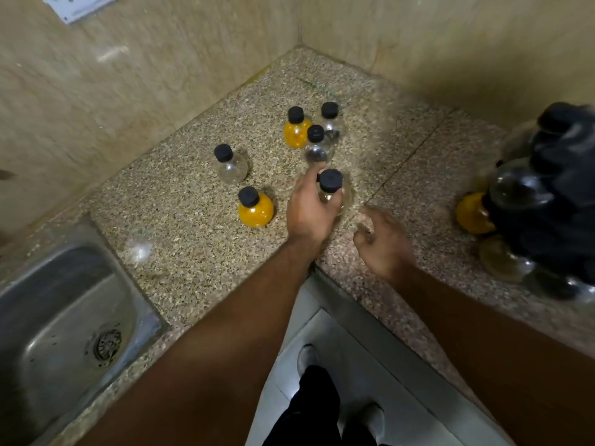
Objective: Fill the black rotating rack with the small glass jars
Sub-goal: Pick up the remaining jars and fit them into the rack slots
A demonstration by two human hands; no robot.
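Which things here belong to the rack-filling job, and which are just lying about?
Job:
- rack, already holding some jars
- jar in left hand
- five loose jars on the counter: two orange, three clear
- left hand, right hand

Lying about:
- sink
- wall socket
- counter, only the surface

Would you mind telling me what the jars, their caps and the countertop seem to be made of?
Jar in the left hand: clear, glossy, apparently glass, since the counter shows through it. Its cap: matte black, probably plastic, with no shine. Countertop: speckled beige and brown, likely polished granite or terrazzo, with a seam on its right part.
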